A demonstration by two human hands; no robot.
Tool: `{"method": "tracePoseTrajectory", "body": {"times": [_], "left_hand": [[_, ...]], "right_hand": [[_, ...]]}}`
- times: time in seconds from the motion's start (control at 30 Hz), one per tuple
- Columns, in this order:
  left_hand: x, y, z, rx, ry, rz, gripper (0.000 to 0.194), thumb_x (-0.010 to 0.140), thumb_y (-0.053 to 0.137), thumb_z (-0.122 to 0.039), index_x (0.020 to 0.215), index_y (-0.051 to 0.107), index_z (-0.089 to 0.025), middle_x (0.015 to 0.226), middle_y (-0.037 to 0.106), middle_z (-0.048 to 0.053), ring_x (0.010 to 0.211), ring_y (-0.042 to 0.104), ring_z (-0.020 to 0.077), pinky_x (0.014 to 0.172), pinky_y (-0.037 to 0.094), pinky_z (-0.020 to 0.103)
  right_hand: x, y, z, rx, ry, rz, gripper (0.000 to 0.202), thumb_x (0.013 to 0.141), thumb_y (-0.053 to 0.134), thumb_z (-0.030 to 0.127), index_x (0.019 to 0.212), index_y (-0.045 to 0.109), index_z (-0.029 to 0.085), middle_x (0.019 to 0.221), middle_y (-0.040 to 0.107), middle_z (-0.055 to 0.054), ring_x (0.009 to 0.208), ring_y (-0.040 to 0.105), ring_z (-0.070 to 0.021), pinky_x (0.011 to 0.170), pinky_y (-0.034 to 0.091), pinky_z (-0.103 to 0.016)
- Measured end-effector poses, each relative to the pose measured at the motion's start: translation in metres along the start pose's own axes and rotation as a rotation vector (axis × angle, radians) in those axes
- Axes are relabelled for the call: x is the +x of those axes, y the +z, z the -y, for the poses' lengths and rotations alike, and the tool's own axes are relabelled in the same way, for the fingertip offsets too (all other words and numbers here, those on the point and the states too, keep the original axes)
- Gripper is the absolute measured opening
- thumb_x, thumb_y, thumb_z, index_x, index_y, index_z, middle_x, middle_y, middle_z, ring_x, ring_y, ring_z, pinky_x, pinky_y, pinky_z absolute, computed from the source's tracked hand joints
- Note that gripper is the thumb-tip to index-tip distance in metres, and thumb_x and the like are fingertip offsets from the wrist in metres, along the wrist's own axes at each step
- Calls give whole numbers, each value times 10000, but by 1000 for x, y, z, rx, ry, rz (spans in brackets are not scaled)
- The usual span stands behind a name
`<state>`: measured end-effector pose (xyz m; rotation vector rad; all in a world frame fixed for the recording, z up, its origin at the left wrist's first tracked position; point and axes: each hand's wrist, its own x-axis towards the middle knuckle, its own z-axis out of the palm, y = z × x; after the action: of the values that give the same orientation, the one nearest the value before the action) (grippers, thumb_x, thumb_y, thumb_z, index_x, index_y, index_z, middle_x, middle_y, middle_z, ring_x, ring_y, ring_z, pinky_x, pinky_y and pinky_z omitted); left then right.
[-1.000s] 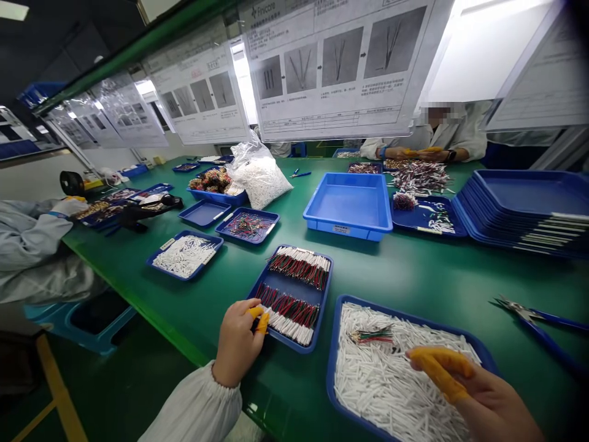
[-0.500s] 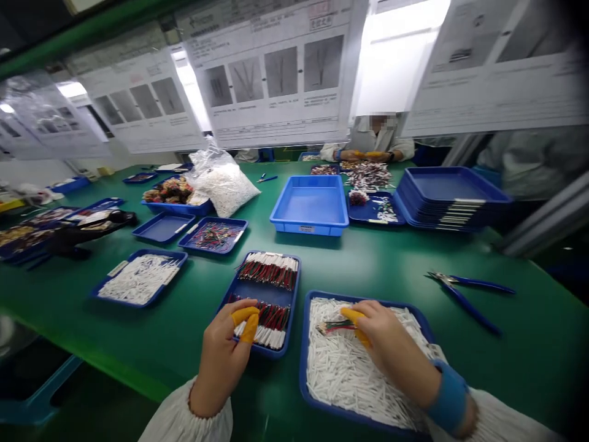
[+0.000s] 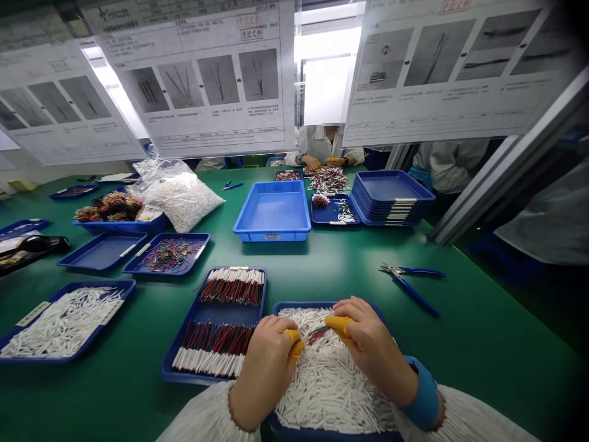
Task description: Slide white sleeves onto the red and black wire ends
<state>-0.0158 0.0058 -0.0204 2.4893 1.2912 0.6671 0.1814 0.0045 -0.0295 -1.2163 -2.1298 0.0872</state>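
My right hand (image 3: 370,341), with yellow finger cots and a blue wristband, pinches a small bundle of red, green and dark wires (image 3: 317,334). The bundle lies across a tray (image 3: 276,423) heaped with short white tubes (image 3: 338,390). At the wires' left end, my left hand (image 3: 271,362) has thumb and finger closed; its yellow-covered fingertips hide that end. Beside my left hand stands a blue tray (image 3: 230,315) with two rows of red, green and black wires (image 3: 214,337) bearing white tubes on their ends.
Blue-handled cutters (image 3: 411,288) lie open at right. Farther back are a light-blue bin (image 3: 273,209), stacked trays (image 3: 393,193) and a bag of white pieces (image 3: 184,196). Left are another white-tube tray (image 3: 69,322) and a loose-wire tray (image 3: 170,255). A co-worker (image 3: 322,147) sits opposite; sheets (image 3: 202,129) hang above.
My left hand has moved right from over the wire tray to the wires' end and closed there. My right hand still holds the bundle. The camera view has turned right.
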Motion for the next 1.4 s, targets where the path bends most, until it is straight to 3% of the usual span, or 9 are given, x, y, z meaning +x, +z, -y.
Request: {"method": "tracePoseTrajectory", "body": {"times": [0.17, 0.3, 0.5, 0.67, 0.73, 0.9, 0.97, 1.2, 1.4], "left_hand": [[2, 2, 4, -25, 1, -35, 304, 671, 476, 9, 882, 631, -143, 993, 657, 105, 908, 574, 251, 820, 455, 429], [6, 3, 2, 46, -55, 119, 528, 658, 417, 52, 1139, 547, -123, 1191, 588, 119, 1111, 494, 269, 951, 354, 503], [1, 5, -10, 34, -25, 282, 534, 680, 402, 52, 1145, 545, -165, 1230, 573, 91, 1166, 463, 269, 1002, 175, 609], [-2, 7, -18, -100, 80, 328, 502, 677, 427, 14, 1117, 563, -186, 1230, 574, 74, 1153, 473, 259, 1008, 224, 562], [-3, 6, -18, -137, 95, 277, 481, 662, 436, 12, 1075, 583, -187, 1182, 608, 70, 1105, 509, 256, 998, 254, 547], [-7, 8, -8, -134, 67, -77, 278, 745, 475, -56, 992, 588, -115, 986, 657, 130, 933, 572, 257, 917, 352, 518], [-7, 9, -5, -109, 46, -150, 264, 763, 517, -103, 1021, 572, -95, 991, 641, 152, 936, 557, 275, 880, 380, 514], [-4, 12, -5, -127, 33, -143, 190, 726, 502, -25, 808, 623, -146, 790, 663, 78, 758, 585, 226, 843, 392, 501], [-6, 8, 2, -117, 18, -168, 172, 738, 460, -42, 787, 603, -125, 769, 647, 98, 744, 568, 231, 809, 402, 486]], "right_hand": [[1, 1, -3, 17, 48, 2, 239, 765, 479, 13, 769, 658, 172, 773, 641, -96, 783, 579, -259, 783, 464, -520], [3, -5, -7, 33, 108, 18, 219, 772, 487, 32, 798, 661, 163, 770, 634, -107, 782, 571, -263, 696, 504, -455], [0, -19, -22, 62, 194, 15, 217, 768, 474, 37, 806, 650, 157, 776, 626, -108, 754, 565, -254, 649, 510, -426], [-3, -20, -24, 111, 235, 22, 223, 769, 461, 47, 830, 645, 159, 775, 625, -103, 729, 567, -247, 625, 510, -411], [-3, -19, -23, 126, 242, 23, 225, 765, 459, 42, 828, 644, 153, 776, 623, -108, 730, 564, -249, 624, 507, -412], [-3, -17, -19, 183, 237, 20, 233, 750, 448, 22, 842, 633, 129, 792, 610, -129, 744, 558, -255, 622, 506, -417], [-4, -15, -16, 199, 195, 15, 235, 750, 443, 18, 833, 626, 139, 798, 609, -126, 749, 558, -253, 621, 505, -413], [-6, -4, -9, 166, 28, 2, 237, 757, 454, -6, 838, 610, 154, 804, 619, -102, 760, 572, -227, 843, 416, -525], [-3, -9, -11, 103, 113, 53, 234, 762, 448, 12, 813, 637, 140, 779, 623, -127, 756, 565, -260, 683, 496, -460]]}}
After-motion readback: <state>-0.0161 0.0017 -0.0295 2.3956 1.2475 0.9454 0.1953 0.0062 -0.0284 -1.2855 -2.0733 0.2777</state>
